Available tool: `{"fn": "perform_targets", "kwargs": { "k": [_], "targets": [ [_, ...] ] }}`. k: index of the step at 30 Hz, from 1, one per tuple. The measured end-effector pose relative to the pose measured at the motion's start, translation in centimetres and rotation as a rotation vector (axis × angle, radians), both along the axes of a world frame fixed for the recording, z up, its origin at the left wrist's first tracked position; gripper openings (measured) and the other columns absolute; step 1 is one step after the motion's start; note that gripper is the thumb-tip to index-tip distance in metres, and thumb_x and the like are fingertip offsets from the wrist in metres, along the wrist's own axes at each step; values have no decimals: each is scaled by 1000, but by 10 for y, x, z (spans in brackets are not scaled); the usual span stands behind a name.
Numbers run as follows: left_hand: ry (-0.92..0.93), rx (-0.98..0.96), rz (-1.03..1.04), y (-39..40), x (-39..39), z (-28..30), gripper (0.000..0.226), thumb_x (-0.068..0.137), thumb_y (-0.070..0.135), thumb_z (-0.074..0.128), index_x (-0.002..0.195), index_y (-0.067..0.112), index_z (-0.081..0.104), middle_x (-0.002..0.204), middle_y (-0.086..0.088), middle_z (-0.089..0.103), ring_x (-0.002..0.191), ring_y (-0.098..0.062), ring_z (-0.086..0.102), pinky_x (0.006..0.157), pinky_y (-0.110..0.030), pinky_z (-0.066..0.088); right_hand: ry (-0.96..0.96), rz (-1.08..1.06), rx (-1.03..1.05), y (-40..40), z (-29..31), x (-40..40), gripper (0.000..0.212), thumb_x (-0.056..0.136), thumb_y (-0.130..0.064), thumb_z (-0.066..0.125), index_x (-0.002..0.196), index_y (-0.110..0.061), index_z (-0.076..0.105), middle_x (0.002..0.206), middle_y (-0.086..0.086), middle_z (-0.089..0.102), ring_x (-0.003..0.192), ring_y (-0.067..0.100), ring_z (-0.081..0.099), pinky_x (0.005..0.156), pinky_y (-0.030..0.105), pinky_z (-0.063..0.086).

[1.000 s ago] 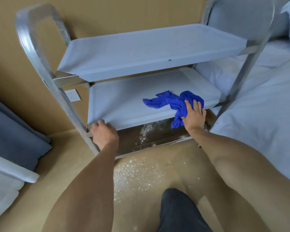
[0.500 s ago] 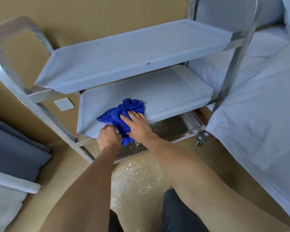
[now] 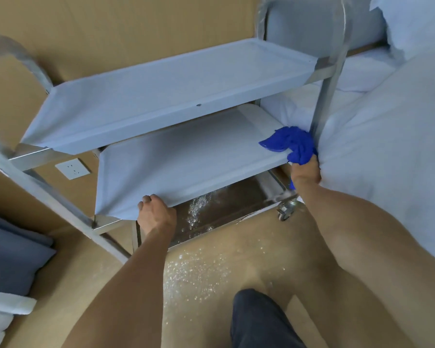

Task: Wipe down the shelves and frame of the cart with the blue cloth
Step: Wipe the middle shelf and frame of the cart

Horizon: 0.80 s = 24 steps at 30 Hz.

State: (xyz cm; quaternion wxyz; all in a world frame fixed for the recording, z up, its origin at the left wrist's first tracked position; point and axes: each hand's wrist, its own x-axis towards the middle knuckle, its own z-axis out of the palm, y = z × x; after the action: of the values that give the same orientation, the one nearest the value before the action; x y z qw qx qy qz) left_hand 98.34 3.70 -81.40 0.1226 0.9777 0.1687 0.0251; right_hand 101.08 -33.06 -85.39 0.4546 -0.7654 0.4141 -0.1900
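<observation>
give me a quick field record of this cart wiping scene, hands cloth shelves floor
left hand: grips the front lip of the middle shelf
right hand: holds the blue cloth at the middle shelf's right end, by the frame post
top shelf: nothing on it
bottom shelf: white specks
floor: white specks in front of the cart
caster: visible at right front

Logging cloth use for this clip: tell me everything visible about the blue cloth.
The cloth is bright blue, soft and fuzzy-looking, bunched into a crumpled wad. It sits at the right end of the middle shelf, one flap spread flat on the shelf, the rest hanging over the front edge beside the frame post. The right hand grips its lower part from below. The white bedding presses against its right side.
</observation>
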Motion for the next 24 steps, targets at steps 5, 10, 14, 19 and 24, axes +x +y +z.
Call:
{"fn": "perform_targets", "kwargs": {
  "k": [5,10,14,19,24],
  "targets": [
    [50,-59,-30,-1,-5,13,36,85,8,50,119,0,59,124,-16,54,122,-32,45,88,-41,47,-4,67,-56,77,8,-16,49,89,-26,63,131,-11,44,118,17,61,106,38,59,92,46,51],
    [36,-164,-110,4,-20,25,41,86,6,49,126,9,59,129,-12,52,122,-30,48,91,-38,45,55,232,-41,156,13,-37,47,88,-20,61,129,-10,40,110,15,62,101,38,61,84,47,53],
    [19,-243,-124,9,-15,22,37,88,15,51,123,9,62,130,-9,50,124,-28,43,90,-38,46,137,274,-3,192,14,-33,59,89,-22,61,137,-9,29,115,18,60,102,39,61,83,45,54],
    [186,-401,-155,21,-27,46,37,97,38,45,104,11,70,114,-13,65,108,-32,59,84,-35,50,439,463,73,216,37,-59,61,78,-32,71,126,-13,37,110,6,57,99,31,61,82,37,50],
    [489,-718,-6,33,-56,120,48,96,50,45,94,9,70,102,-17,68,100,-34,62,81,-31,43,470,408,460,250,108,-97,68,62,-73,67,100,-17,63,98,0,71,89,20,66,83,37,54]
  ]
}}
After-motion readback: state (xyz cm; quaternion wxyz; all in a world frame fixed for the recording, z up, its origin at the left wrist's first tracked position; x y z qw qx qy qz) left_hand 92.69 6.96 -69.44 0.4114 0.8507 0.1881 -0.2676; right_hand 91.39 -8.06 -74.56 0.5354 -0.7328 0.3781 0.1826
